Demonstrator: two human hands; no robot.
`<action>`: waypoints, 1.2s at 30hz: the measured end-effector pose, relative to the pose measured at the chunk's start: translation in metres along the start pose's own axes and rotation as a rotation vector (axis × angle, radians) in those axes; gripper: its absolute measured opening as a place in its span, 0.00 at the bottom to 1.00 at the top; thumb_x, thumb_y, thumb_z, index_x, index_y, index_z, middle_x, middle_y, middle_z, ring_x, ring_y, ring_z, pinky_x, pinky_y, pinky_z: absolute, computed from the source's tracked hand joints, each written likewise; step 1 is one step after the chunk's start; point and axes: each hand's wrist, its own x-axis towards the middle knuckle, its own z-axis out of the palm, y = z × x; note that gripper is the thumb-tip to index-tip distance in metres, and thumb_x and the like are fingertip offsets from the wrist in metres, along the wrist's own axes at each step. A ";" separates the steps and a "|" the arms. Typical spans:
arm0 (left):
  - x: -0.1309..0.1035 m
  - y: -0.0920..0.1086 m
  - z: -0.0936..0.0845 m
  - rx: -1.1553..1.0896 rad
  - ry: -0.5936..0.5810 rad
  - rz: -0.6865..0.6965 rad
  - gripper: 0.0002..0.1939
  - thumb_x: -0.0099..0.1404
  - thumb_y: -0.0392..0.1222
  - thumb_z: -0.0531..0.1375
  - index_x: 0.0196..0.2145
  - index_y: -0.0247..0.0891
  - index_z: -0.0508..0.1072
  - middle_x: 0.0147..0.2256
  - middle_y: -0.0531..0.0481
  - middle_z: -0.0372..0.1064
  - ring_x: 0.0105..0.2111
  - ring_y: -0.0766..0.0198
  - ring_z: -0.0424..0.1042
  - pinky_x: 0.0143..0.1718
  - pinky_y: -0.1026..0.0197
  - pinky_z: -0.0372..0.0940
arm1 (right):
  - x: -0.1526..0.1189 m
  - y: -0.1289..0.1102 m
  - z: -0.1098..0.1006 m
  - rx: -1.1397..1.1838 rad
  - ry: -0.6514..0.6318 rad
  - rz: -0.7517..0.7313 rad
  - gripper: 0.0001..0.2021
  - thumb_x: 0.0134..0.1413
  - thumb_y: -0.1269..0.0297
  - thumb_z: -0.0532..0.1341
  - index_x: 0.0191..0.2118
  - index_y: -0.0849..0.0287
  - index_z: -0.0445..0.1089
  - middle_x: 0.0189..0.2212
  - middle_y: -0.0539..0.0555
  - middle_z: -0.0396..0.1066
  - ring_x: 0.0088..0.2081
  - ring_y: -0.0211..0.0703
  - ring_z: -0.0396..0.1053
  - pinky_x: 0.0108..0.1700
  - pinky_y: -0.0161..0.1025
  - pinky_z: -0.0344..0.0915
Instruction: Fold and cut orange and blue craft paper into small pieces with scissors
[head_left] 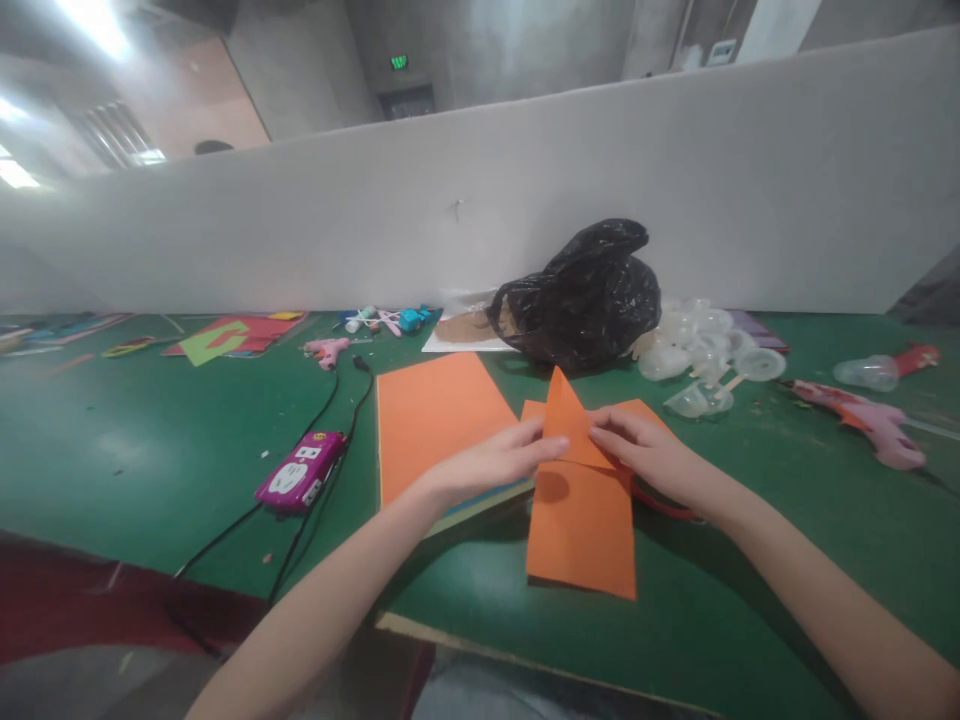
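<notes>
A sheet of orange paper [581, 535], folded to a point at its far end, is in front of me over the green table [465, 600]. My left hand [517, 450] grips its left edge, with the thumb lying on top near the crease. On the opposite side my right hand [637, 450] pinches the right edge of the folded flap. Beneath the right hand lies another orange piece [651, 410], mostly covered. A red curved handle [667, 508] shows beside that hand; the rest of it is hidden. Left of the folded paper is a stack of coloured paper [439, 410], orange on top.
A purple power strip [304, 472] with black cords lies to the left. Pink glue guns [328, 350] rest at back left and far right. A black plastic bag [592, 295] stands against the white partition [337, 220], beside several clear plastic cups [701, 350].
</notes>
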 end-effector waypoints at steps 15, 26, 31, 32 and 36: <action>0.013 -0.010 -0.002 0.044 0.107 -0.044 0.17 0.65 0.54 0.61 0.34 0.35 0.73 0.31 0.49 0.71 0.32 0.63 0.70 0.37 0.60 0.65 | 0.000 -0.003 -0.001 -0.124 0.004 0.043 0.20 0.62 0.42 0.53 0.35 0.53 0.71 0.41 0.53 0.77 0.44 0.55 0.73 0.43 0.47 0.68; 0.014 -0.010 -0.004 0.254 0.343 0.171 0.30 0.64 0.47 0.63 0.61 0.41 0.59 0.56 0.41 0.67 0.56 0.55 0.67 0.55 0.55 0.61 | 0.002 0.002 -0.015 -0.267 0.050 -0.054 0.22 0.62 0.41 0.54 0.34 0.53 0.74 0.36 0.51 0.76 0.41 0.52 0.70 0.42 0.43 0.63; 0.004 0.002 -0.014 0.510 0.058 0.135 0.18 0.67 0.55 0.59 0.50 0.43 0.73 0.47 0.48 0.75 0.46 0.57 0.72 0.47 0.58 0.63 | -0.004 -0.005 -0.009 -0.365 -0.097 -0.037 0.17 0.62 0.46 0.55 0.34 0.50 0.74 0.34 0.48 0.76 0.38 0.50 0.70 0.41 0.43 0.62; 0.002 0.005 -0.014 0.553 -0.021 0.097 0.18 0.67 0.56 0.58 0.48 0.43 0.74 0.44 0.48 0.76 0.43 0.57 0.73 0.43 0.58 0.64 | -0.004 -0.006 -0.007 -0.372 -0.125 -0.050 0.16 0.62 0.46 0.55 0.34 0.49 0.75 0.35 0.48 0.77 0.39 0.50 0.71 0.42 0.43 0.63; 0.000 0.009 -0.008 0.658 -0.310 -0.048 0.17 0.65 0.56 0.59 0.43 0.42 0.74 0.35 0.51 0.75 0.35 0.60 0.74 0.32 0.62 0.61 | -0.003 -0.008 -0.001 -0.348 -0.242 -0.087 0.17 0.61 0.47 0.56 0.33 0.52 0.76 0.35 0.50 0.78 0.39 0.49 0.71 0.41 0.41 0.63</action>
